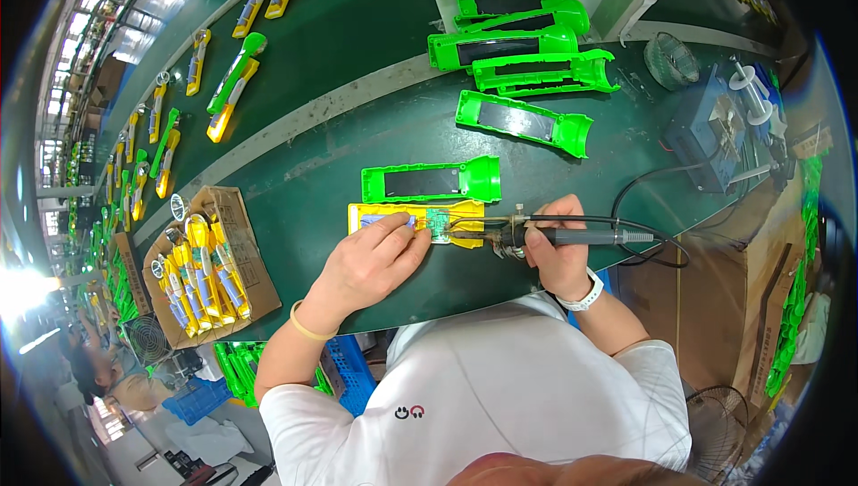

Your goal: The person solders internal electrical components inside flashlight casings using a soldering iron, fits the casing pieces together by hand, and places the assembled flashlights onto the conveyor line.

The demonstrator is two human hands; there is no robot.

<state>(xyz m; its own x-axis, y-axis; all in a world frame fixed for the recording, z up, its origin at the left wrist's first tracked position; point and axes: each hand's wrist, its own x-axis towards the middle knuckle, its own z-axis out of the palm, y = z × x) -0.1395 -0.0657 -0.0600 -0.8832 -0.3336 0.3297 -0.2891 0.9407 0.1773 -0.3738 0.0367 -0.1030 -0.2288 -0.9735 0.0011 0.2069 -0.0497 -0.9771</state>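
My left hand (377,258) bends over a yellow flashlight casing half (469,209) lying on the green table. Its fingers are pressed together on the blue battery at the casing's left part, steadying it; whether they also pinch a wire cannot be made out. A small green circuit board (438,225) with thin wires sits in the casing beside the fingertips. My right hand (559,249) is closed round the dark handle of a soldering iron (581,236), its tip end pointing left over the casing's right part. Just beyond lies a green casing half (432,180) with a dark panel.
Several green casing halves (527,118) lie at the back. A cardboard box (259,263) of yellow assemblies stands left. Yellow units (197,62) lie along the far strip. At right are a blue soldering station (706,133), a solder spool (752,97) and a looping black cable (626,196).
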